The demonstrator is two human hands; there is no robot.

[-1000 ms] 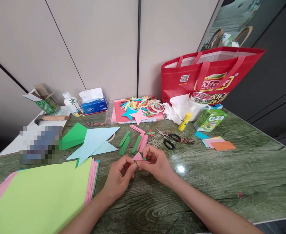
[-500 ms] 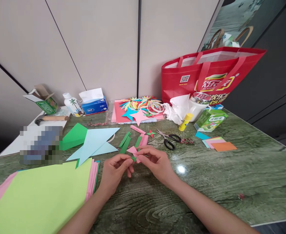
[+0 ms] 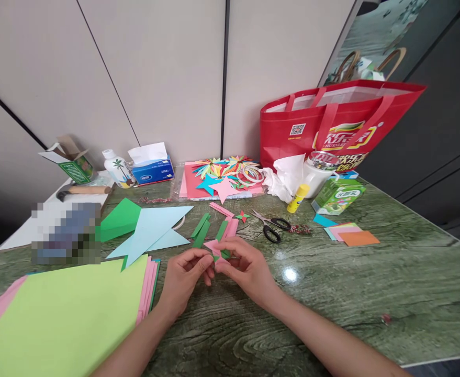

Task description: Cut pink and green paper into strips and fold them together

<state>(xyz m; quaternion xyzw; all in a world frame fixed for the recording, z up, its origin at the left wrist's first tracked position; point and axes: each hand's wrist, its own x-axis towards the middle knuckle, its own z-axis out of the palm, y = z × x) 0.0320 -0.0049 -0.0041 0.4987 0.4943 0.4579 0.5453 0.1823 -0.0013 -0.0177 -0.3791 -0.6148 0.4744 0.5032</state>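
Observation:
Between my two hands is a small pink and green folded paper piece (image 3: 213, 245), held just above the table. My left hand (image 3: 188, 275) pinches its left side between thumb and forefinger. From the right, my right hand (image 3: 246, 264) grips the same piece, and its fingers hide part of the folds. Just beyond the fingertips lie green paper strips (image 3: 201, 233) and pink paper strips (image 3: 233, 227). A little red and green paper star (image 3: 243, 215) rests behind them, beside black-handled scissors (image 3: 272, 225).
Large coloured sheets (image 3: 76, 309) are stacked at the left, near light blue folded paper (image 3: 151, 225). A yellow glue stick (image 3: 298, 198), a green carton (image 3: 338, 196) and a red bag (image 3: 284, 141) stand at the back right. Small coloured papers (image 3: 361, 237) lie at the right.
The pink and green piece has turned and shifted slightly left in my fingers. My left hand has moved a little left, and my right fingers have changed their grip on the piece.

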